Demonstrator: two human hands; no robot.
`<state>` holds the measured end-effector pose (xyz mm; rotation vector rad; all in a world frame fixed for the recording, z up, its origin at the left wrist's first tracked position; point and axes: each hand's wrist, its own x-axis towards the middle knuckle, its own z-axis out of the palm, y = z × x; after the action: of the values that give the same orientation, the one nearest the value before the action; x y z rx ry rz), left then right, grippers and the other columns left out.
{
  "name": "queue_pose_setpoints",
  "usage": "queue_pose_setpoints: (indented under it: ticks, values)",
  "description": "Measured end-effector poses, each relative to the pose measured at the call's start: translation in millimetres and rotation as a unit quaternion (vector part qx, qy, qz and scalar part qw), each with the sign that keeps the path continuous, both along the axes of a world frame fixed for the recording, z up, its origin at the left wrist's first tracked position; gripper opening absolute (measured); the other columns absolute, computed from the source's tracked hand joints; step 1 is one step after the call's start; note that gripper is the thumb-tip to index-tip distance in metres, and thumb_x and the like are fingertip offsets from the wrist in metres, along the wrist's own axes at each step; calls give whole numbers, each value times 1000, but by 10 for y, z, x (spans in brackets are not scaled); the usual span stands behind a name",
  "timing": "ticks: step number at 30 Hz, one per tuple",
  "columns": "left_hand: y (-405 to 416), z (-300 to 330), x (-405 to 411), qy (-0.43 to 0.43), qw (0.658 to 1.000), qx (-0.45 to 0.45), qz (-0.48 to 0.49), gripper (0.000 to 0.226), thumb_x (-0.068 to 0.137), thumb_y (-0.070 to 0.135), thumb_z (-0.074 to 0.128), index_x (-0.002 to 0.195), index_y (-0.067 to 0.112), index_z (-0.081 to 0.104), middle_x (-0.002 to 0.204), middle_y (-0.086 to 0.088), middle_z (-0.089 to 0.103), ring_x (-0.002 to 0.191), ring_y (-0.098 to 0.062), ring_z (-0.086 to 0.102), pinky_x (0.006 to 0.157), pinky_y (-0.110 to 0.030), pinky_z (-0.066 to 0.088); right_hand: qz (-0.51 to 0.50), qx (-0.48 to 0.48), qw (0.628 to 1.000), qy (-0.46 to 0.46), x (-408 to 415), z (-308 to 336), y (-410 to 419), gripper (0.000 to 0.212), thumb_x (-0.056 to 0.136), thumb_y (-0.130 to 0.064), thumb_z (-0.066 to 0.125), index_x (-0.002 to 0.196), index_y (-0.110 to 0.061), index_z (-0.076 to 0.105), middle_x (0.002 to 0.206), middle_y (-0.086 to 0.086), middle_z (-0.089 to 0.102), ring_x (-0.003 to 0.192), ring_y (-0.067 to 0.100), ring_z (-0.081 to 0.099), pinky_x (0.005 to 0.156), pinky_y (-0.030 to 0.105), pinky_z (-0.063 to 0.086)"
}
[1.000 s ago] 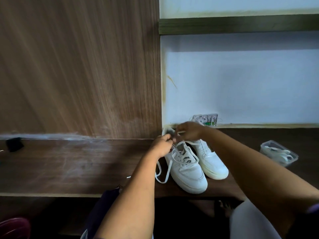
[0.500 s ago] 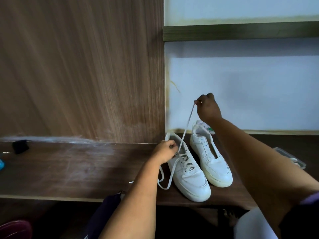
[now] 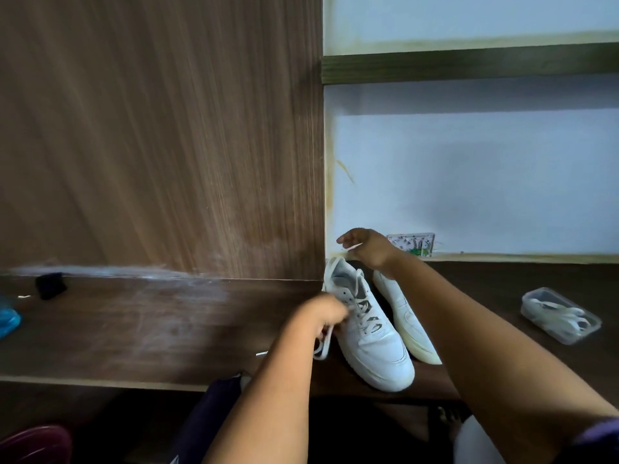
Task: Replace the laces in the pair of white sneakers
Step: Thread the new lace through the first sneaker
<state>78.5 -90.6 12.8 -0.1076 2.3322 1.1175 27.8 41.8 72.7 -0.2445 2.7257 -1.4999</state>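
left sneaker (image 3: 371,333) and right sneaker (image 3: 405,323) side by side on desk (image 3: 150,326) | left hand (image 3: 323,313) fingers grip lace (image 3: 323,343) beside left sneaker | right hand (image 3: 368,249) pinches lace tip (image 3: 354,246) above heels | no readable brand or writing, too blurry

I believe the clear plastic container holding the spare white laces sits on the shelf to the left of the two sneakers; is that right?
Not quite: the head view shows the clear plastic container with the spare white laces on the shelf to the right of the two sneakers, not the left. What lies far to the left is a small dark object and something blue at the frame edge.
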Motion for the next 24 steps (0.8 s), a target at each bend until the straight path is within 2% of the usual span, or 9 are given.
queue_pose_setpoints:
  ticks: [3,7,10,12,15,18,20,22,24]
  values:
    - [-14,293,-29,84,979,156,103,6,95,10,47,99,15,47,78,-1,48,65,-10,47,60,-24,44,103,-103,985,-92,287,-102,52,38,80,16,50,110,-5,61,100,15,66,88,22,59,65,26,46]
    - [-78,610,10,210,908,309,189,14,95,4,48,102,16,48,74,-1,47,58,-9,41,48,-20,37,194,-26,971,-136,489,-155,67,44,70,9,58,106,-16,65,97,10,69,87,19,58,67,32,41]
    - [-231,786,91,263,862,371,224,17,94,4,49,89,19,55,69,1,45,55,-8,37,49,-20,33,142,-200,966,-88,533,-17,155,10,80,-3,67,84,-12,67,83,10,63,80,18,59,69,27,46]
    - [-358,923,137,286,823,426,243,24,93,0,47,81,18,58,64,3,44,46,-3,35,46,-18,29,76,-350,930,-79,522,28,296,11,83,-8,65,75,-11,59,67,3,55,68,15,55,68,25,48]
    - [-521,1023,169,268,770,511,272,26,93,-1,46,80,16,59,59,5,44,42,-2,32,47,-16,27,-9,-416,905,-90,462,-83,555,19,77,-23,72,83,-13,57,67,1,49,65,14,52,69,27,48]
    - [-511,1036,215,239,744,567,260,24,93,0,45,84,14,62,63,4,55,51,-4,42,51,-15,35,-116,-347,925,-104,426,-257,672,21,88,-23,66,100,-6,60,82,8,54,69,15,53,63,24,49]
    - [-395,1015,245,228,751,576,228,22,93,-4,46,89,9,63,67,1,65,57,-6,52,54,-15,43,-161,-156,973,-56,450,-334,671,31,90,-22,66,114,-6,58,92,9,55,75,17,53,59,22,48]
    - [-224,963,257,206,772,568,196,21,94,-5,45,97,4,64,79,-5,71,69,-12,63,66,-19,52,-151,56,984,77,459,-370,619,62,80,-24,75,134,-19,44,115,10,48,98,21,52,81,28,49]
    - [-38,892,256,159,771,589,183,25,98,-1,40,111,-1,60,103,-14,69,97,-23,66,86,-26,52,-81,91,974,193,523,-287,474,85,72,-23,81,141,-34,34,123,6,41,106,16,51,94,32,47]
